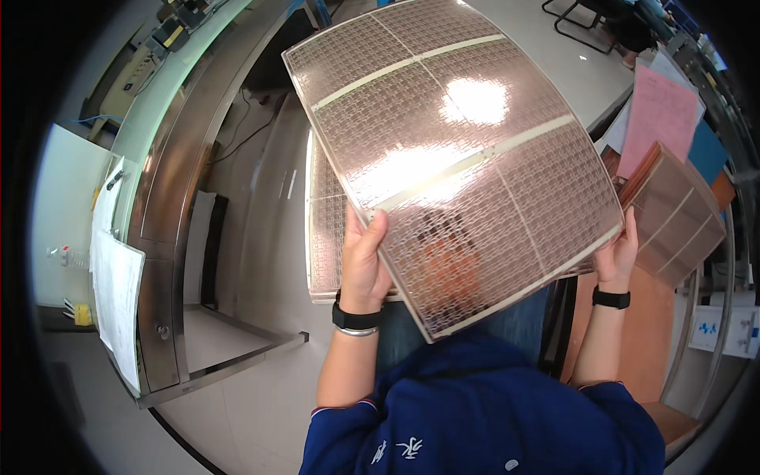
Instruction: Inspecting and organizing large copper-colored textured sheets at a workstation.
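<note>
A large copper-coloured circuit board panel, shiny and covered with a fine grid pattern, is held up at a tilt. Pale strips divide its surface, and bright light reflects off the middle. My left hand is closed on its left edge, thumb over the front face. On the lower right corner, my right hand grips the edge, with part of its fingers hidden behind. Beneath lies another similar panel, showing at the left over my lap; how many are there is hidden.
At right, more copper-coloured panels lean beside a pink sheet and a blue folder. A steel bench stands at left, with white papers and a clear bottle next to it. A black chair is far off.
</note>
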The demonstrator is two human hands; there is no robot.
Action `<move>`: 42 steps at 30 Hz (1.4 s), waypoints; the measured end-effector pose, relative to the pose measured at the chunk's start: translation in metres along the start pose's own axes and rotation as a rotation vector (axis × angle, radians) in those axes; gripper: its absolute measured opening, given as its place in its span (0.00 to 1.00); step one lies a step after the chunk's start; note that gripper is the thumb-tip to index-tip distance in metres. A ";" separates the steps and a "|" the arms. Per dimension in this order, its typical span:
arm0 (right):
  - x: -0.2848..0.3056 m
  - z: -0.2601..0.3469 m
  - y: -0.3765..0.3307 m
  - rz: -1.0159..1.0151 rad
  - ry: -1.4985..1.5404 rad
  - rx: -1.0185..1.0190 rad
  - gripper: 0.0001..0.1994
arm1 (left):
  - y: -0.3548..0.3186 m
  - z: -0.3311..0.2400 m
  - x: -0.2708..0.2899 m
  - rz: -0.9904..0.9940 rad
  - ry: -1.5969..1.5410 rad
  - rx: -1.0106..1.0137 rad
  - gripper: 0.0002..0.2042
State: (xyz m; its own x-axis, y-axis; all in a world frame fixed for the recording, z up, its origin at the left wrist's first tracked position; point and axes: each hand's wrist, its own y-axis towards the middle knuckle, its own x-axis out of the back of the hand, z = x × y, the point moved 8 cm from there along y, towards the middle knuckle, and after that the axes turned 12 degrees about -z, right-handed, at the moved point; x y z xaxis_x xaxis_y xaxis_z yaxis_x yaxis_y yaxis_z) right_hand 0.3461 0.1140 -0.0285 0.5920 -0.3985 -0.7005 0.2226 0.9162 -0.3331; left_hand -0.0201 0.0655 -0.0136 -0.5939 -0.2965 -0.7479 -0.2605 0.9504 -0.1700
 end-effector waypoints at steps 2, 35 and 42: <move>0.000 -0.001 0.002 0.059 -0.071 -0.029 0.22 | 0.004 0.001 0.016 -0.036 -0.005 -0.007 0.26; -0.044 -0.026 0.004 0.475 -0.222 -0.187 0.22 | 0.002 -0.042 0.049 0.025 0.257 -0.090 0.24; -0.078 -0.021 -0.004 0.324 -0.055 -0.008 0.21 | -0.013 -0.045 0.015 -0.153 -0.042 -0.007 0.30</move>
State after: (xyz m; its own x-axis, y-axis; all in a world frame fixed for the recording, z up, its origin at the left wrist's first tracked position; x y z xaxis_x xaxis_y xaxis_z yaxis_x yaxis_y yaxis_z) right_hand 0.2829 0.1404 0.0137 0.6720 -0.0829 -0.7359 0.0100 0.9946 -0.1030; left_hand -0.0599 0.0444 0.0058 -0.5142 -0.4337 -0.7400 -0.3508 0.8936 -0.2799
